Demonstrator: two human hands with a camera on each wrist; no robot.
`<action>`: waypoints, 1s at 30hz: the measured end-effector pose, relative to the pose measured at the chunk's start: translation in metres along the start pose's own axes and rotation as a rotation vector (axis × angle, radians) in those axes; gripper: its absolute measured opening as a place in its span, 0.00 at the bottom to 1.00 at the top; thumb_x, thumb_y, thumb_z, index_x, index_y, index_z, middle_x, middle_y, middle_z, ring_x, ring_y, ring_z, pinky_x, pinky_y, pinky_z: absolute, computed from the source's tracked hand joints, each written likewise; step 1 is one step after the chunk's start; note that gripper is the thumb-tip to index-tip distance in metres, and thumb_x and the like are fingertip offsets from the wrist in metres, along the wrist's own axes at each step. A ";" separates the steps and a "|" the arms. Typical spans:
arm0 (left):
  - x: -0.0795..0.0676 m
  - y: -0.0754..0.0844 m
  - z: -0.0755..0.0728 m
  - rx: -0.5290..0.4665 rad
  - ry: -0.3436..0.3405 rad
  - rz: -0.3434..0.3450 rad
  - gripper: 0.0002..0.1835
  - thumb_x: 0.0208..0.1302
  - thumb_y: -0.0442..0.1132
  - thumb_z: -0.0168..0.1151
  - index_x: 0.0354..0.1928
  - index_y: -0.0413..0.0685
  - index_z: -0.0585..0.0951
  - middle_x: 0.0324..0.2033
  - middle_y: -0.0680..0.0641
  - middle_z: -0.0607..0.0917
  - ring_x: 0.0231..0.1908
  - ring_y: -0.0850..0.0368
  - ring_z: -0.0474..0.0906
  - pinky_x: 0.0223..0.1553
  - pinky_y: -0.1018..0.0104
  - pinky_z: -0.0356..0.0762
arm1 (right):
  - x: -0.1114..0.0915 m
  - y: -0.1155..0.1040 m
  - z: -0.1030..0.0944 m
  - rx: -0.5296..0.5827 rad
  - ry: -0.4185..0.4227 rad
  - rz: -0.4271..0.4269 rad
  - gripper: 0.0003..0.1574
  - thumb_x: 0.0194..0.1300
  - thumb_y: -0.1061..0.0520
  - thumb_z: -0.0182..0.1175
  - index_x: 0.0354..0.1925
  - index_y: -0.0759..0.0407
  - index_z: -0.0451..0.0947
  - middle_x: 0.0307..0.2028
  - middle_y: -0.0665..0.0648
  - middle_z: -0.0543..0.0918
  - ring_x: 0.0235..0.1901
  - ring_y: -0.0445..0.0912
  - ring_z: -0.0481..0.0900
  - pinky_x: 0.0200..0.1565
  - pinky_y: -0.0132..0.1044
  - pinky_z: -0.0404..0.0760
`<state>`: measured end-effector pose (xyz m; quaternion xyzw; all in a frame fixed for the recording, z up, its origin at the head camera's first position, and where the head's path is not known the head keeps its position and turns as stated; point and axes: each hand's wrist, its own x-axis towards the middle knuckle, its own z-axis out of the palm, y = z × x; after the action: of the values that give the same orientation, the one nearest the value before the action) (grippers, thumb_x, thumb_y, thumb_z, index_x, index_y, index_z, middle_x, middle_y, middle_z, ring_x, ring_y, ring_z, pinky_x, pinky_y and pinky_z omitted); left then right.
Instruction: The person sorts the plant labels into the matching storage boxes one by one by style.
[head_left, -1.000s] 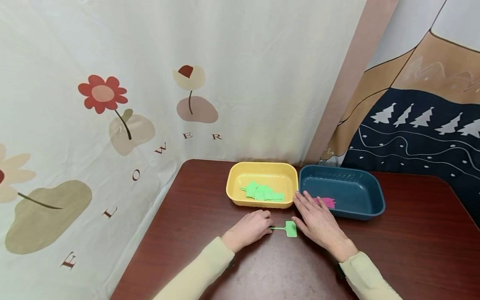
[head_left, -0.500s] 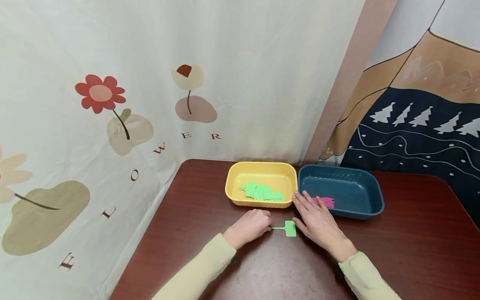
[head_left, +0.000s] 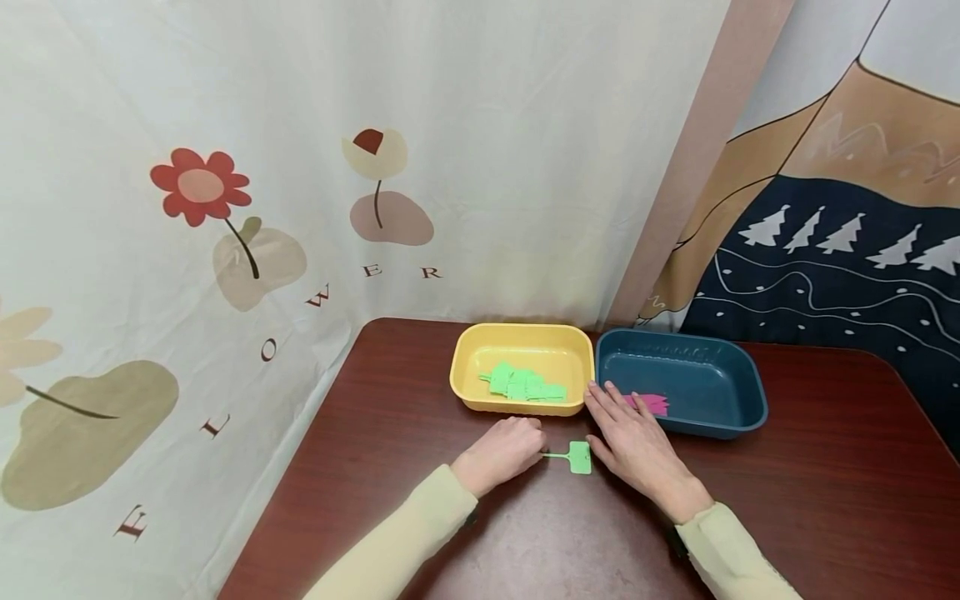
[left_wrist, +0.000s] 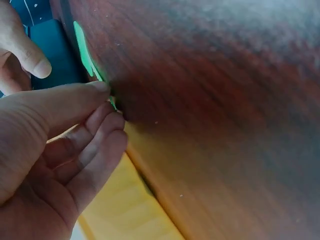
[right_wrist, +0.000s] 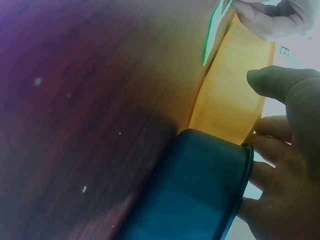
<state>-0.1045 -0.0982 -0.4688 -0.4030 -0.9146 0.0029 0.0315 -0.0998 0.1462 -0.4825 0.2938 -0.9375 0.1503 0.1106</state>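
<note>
A flat green cable-tie tag (head_left: 580, 457) lies low over the table, its square plate pointing right. My left hand (head_left: 504, 452) pinches the thin strap end between thumb and forefinger, and the left wrist view shows the green plate (left_wrist: 81, 45) beyond the fingertips. Fingers fairly straight, my right hand (head_left: 636, 442) rests over the near left corner of the blue tray (head_left: 697, 379). In the right wrist view its fingers lie at the tray's rim, while the thumb stands apart. Several green tags (head_left: 525, 385) lie heaped inside the yellow tray (head_left: 528, 408).
Pink pieces (head_left: 656, 405) lie in the blue tray, partly hidden by my right hand. Both trays stand side by side at the back of the brown table (head_left: 525, 542). A printed curtain (head_left: 525, 167) hangs directly behind the table's far edge.
My left fingers have curled in a little more at the strap end. The right hand, trays and other tags stay as they were; the view has shifted slightly.
</note>
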 end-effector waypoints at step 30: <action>-0.009 0.001 0.001 0.085 0.050 0.011 0.06 0.58 0.34 0.68 0.28 0.51 0.80 0.29 0.52 0.81 0.32 0.56 0.82 0.34 0.67 0.80 | 0.000 -0.002 -0.001 0.015 -0.010 0.019 0.43 0.68 0.49 0.70 0.74 0.65 0.68 0.74 0.63 0.68 0.74 0.62 0.64 0.69 0.67 0.62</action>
<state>-0.0973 -0.1039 -0.4706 -0.4062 -0.9104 0.0316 0.0714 -0.0982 0.1448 -0.4814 0.2866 -0.9395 0.1570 0.1025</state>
